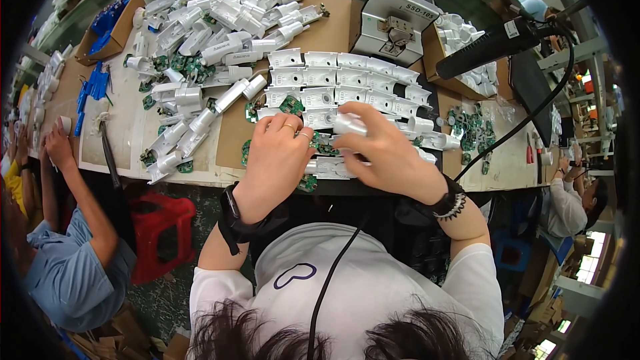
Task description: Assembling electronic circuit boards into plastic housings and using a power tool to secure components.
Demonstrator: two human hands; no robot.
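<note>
My right hand (393, 160) is closed round a small white plastic part (349, 125), gripped between thumb and fingers above the rows of housings. Just left of it, my left hand (275, 160) lies back-up with its fingers bent and close together; whatever is under the fingertips is hidden. White plastic housing shells (321, 117) stand in several curved rows in front of both hands. A green circuit board (291, 105) sits on a shell just beyond my left fingers. Another white shell (331, 168) lies below my right hand, with green boards beside it.
A heap of white housings (227, 20) with green boards covers the left side. Beyond the rows stands a grey machine (393, 17). A black cylindrical tool (480, 51) with a cable overhangs the right. A box of blue parts (110, 27) is far left; a co-worker (83, 253) sits left.
</note>
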